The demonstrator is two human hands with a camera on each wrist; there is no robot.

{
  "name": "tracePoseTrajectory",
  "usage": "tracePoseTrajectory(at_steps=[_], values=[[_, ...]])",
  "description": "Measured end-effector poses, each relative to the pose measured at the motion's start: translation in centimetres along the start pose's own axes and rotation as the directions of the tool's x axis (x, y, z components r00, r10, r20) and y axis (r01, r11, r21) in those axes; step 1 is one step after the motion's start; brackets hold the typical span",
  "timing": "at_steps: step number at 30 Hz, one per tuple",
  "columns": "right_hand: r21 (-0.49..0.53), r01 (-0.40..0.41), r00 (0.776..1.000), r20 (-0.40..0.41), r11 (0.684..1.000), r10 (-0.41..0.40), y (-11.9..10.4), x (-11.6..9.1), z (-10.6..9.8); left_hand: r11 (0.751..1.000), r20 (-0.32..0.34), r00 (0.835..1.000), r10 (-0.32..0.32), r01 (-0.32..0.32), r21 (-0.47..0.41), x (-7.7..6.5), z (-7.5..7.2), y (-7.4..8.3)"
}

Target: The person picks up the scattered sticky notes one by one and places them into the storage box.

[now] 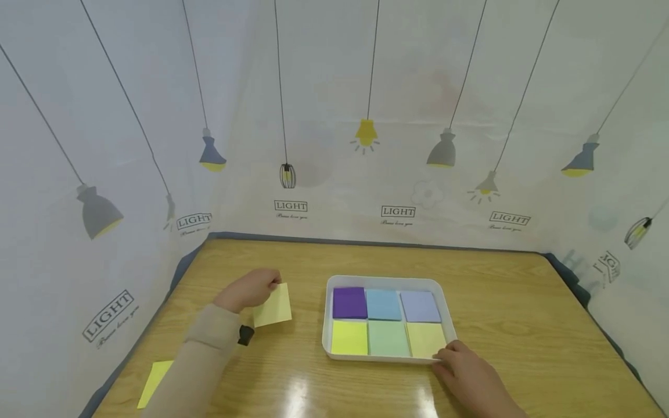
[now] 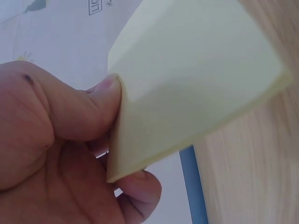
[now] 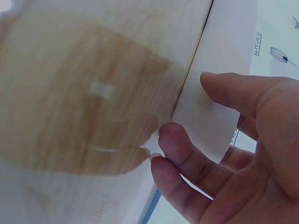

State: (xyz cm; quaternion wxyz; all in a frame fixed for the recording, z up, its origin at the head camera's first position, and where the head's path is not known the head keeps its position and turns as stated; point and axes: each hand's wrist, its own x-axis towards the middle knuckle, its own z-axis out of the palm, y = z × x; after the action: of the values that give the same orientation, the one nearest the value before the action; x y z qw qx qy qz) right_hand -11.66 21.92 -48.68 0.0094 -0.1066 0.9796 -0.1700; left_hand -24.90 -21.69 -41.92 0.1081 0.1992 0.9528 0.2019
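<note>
A pale yellow sticky note pad [image 1: 276, 306] is pinched by my left hand [image 1: 254, 288] above the table, left of the tray. In the left wrist view the thumb presses one face of the sticky note pad [image 2: 187, 79] near its edge. A white tray [image 1: 376, 357] holds sticky note pads in two rows: purple [image 1: 349, 302], blue [image 1: 384, 304] and lavender [image 1: 420, 306] behind; bright yellow [image 1: 349, 338], green [image 1: 387, 338] and pale yellow [image 1: 424, 338] in front. My right hand [image 1: 470, 371] grips the tray's front right corner, with fingertips behind the wall hidden in the right wrist view.
Another yellow sticky note pad [image 1: 153, 383] lies at the table's left, partly covered by my left sleeve [image 1: 198, 360]. A wooden table [image 1: 522, 325] extends around the tray. White curtains [image 1: 334, 69] with printed lamps enclose its back and sides.
</note>
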Motion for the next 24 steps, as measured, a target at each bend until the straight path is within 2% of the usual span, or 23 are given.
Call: tracePoseTrajectory(at_steps=[16, 24], values=[[0.014, -0.01, 1.0, -0.003, 1.0, 0.01, -0.1, -0.1, -0.1, 0.999, 0.002, 1.0, 0.025, -0.025, -0.023, 1.7, 0.8, 3.7], [0.007, -0.025, 1.0, 0.009, 1.0, 0.025, -0.2, 0.0, -0.1, 0.997, 0.003, 0.997, 0.077, -0.077, -0.032, 2.7, 1.5, 5.0]])
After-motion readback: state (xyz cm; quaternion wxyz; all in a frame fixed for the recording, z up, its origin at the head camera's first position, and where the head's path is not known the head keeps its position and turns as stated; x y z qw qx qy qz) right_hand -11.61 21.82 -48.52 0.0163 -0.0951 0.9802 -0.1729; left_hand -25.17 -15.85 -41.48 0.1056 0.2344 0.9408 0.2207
